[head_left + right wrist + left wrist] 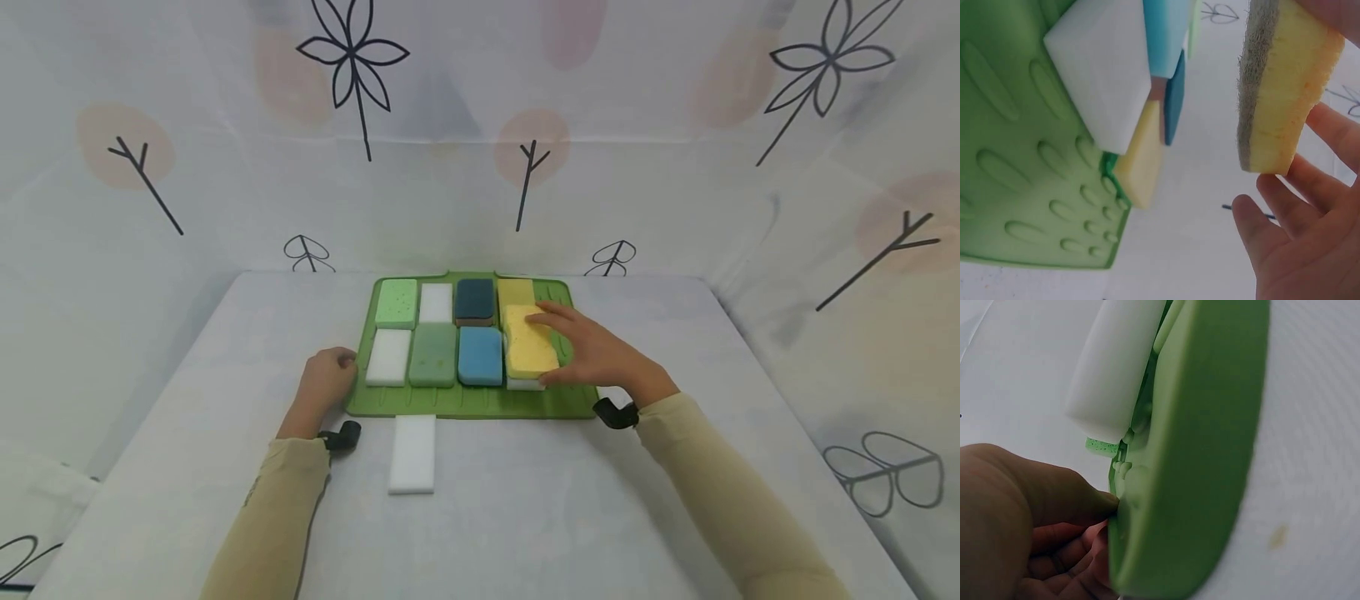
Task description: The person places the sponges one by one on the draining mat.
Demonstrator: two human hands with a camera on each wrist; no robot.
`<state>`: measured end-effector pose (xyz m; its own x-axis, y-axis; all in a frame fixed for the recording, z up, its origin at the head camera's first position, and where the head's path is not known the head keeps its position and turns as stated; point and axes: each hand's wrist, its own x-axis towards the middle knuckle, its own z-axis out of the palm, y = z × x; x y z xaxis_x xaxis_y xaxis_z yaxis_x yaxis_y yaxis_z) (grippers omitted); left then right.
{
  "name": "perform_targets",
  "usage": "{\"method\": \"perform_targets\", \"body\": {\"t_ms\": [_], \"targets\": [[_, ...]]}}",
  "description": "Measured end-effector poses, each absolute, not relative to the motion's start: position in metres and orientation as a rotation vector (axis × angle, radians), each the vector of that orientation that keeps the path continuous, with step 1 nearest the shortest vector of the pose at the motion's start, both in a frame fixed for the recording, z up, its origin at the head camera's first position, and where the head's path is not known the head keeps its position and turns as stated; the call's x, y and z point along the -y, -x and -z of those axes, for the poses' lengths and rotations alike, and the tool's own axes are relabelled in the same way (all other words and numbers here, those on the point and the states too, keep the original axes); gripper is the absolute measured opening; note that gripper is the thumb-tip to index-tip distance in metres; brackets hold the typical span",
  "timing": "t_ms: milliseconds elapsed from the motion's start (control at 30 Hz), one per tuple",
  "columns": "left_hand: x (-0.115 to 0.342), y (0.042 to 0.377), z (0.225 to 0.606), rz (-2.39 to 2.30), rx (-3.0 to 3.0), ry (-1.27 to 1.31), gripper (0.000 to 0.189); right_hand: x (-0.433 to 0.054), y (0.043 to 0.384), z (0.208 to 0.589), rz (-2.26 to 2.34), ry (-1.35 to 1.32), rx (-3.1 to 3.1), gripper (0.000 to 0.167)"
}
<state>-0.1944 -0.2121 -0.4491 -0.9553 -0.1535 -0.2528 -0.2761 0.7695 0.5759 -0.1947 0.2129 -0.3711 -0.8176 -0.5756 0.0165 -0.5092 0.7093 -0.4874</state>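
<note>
Between its thumb and fingers, my right hand (603, 350) holds a yellow sponge (531, 346). A grey scouring layer backs this sponge (1282, 94) in the right wrist view, where it is raised off the green tray (1016, 181). Under it, a white sponge (525, 386) shows only in part in the head view. My left hand (324, 387) is at the tray's left side. Its thumb and curled fingers pinch the rim of the tray (1210, 456) in the left wrist view.
Sponges stand in two rows on the tray: light green (396, 303), white (436, 302), dark blue (475, 298) and yellow (516, 291) behind; white (388, 357), green (432, 356) and blue (480, 357) in front. Another white block (412, 454) lies before the tray.
</note>
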Motion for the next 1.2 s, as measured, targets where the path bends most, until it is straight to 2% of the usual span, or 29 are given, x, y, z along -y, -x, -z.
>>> {"method": "perform_targets", "body": {"t_ms": [667,1200], "targets": [[0.213,0.196,0.451,-0.962,-2.779,0.342,0.046,-0.232,0.222,0.379,0.745,0.742,-2.811,0.090],[0.213,0.197,0.453,-0.952,-2.787,0.336,0.045,-0.259,0.250,0.403,0.775,0.637,-2.828,0.079]]}}
